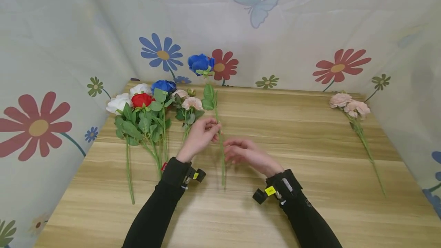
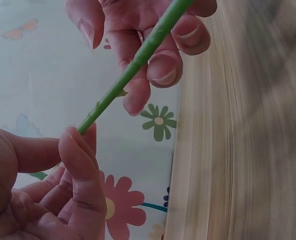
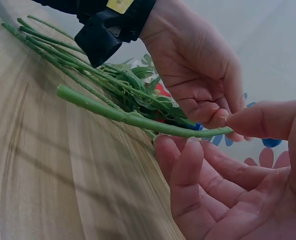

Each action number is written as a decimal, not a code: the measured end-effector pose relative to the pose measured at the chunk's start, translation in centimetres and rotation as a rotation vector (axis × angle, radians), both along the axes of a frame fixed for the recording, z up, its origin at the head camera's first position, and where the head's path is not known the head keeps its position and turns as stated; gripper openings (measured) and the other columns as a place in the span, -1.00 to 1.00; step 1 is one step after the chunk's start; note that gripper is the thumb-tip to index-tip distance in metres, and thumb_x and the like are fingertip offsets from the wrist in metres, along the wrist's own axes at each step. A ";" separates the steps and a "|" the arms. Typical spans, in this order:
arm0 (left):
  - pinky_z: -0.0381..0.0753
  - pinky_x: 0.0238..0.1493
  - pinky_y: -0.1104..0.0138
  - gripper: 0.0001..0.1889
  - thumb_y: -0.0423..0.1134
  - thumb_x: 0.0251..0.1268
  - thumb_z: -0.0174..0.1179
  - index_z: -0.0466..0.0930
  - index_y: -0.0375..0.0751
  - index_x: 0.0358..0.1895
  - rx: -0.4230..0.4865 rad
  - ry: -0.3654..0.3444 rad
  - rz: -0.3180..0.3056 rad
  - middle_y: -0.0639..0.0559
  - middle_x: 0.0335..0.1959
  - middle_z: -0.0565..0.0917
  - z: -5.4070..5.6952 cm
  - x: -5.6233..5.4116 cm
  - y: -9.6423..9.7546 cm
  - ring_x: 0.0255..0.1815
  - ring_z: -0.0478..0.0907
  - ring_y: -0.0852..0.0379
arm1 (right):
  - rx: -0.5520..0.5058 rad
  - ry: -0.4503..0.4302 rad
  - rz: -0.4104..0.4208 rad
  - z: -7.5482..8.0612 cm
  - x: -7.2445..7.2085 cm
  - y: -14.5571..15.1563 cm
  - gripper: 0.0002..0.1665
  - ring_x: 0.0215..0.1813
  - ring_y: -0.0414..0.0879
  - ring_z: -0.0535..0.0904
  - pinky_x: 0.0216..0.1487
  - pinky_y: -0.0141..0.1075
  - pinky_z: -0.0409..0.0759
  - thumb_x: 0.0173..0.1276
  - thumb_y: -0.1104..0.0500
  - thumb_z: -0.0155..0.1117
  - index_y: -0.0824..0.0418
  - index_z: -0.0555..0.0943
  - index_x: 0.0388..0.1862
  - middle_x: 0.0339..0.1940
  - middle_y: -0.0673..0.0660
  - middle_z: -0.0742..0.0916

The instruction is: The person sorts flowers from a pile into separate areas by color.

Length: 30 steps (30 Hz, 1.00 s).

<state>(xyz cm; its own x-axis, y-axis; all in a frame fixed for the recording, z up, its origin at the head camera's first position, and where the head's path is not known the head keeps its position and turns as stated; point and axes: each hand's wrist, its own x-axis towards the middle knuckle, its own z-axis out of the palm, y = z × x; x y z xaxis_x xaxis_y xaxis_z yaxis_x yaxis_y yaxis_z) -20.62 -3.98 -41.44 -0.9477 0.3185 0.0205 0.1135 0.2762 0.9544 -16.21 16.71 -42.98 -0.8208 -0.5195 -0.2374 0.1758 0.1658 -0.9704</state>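
Note:
A long-stemmed artificial blue rose (image 1: 201,64) stands tilted up above the table, its green stem (image 1: 222,160) pointing down toward me. Thumb and fingers of my left hand (image 1: 202,134) pinch that stem below its leaves (image 1: 208,97). Close to the lower stem is my right hand (image 1: 249,154), its fingers loosely bent. In the left wrist view, the right hand's fingers (image 2: 163,70) spread beside and behind the stem without closing on it. From the right wrist, the cut stem end (image 3: 68,95) shows; whether a right fingertip touches the stem is hard to tell.
Left on the wooden table (image 1: 275,125) lie white roses (image 1: 118,103), a red rose (image 1: 141,100), another blue rose (image 1: 163,85) and pink flowers (image 1: 193,103). More pink flowers (image 1: 356,107) lie far right. A printed curtain (image 1: 293,30) encloses the table's back and sides.

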 end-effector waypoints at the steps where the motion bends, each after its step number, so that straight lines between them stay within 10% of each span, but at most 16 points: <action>1: 0.74 -0.21 0.14 -0.70 -0.23 0.55 0.09 0.58 -0.43 0.07 0.000 -0.002 -0.003 -0.31 -0.20 0.75 0.0 0.0 0.0 -0.28 0.70 -0.25 | -0.005 -0.008 0.012 0.0 0.0 -0.1 -0.44 -0.08 -0.12 0.68 -0.05 -0.31 0.66 0.55 0.16 0.06 0.47 0.37 0.39 0.14 0.45 0.65; 9: 0.64 -0.28 0.35 -0.70 -0.20 0.53 0.12 0.61 -0.41 0.04 -0.033 0.016 -0.014 -0.29 -0.19 0.75 -0.1 0.1 0.1 -0.25 0.69 -0.25 | -0.043 -0.051 0.064 -0.3 0.3 -0.7 -0.45 -0.10 -0.11 0.72 -0.11 -0.39 0.64 0.55 0.19 0.07 0.50 0.34 0.37 0.13 0.54 0.64; 17: 0.61 -0.32 0.37 -0.70 -0.19 0.51 0.14 0.62 -0.41 0.02 -0.044 0.034 -0.007 -0.33 -0.19 0.72 -0.5 0.2 0.3 -0.27 0.71 -0.20 | -0.090 -0.058 0.042 -0.6 0.3 -1.0 -0.51 -0.30 -0.19 0.63 -0.25 -0.43 0.57 0.59 0.23 0.01 0.57 0.31 0.31 -0.25 0.09 0.70; 30: 0.60 -0.33 0.36 -0.74 -0.13 0.50 0.15 0.65 -0.27 -0.06 -0.086 0.070 0.012 -0.18 -0.27 0.78 -0.4 0.1 0.4 -0.31 0.71 -0.16 | -0.083 -0.079 0.024 -0.8 0.2 -0.9 -0.60 -0.36 -0.19 0.60 -0.35 -0.46 0.48 0.61 0.28 -0.07 0.54 0.31 0.27 -0.39 0.00 0.63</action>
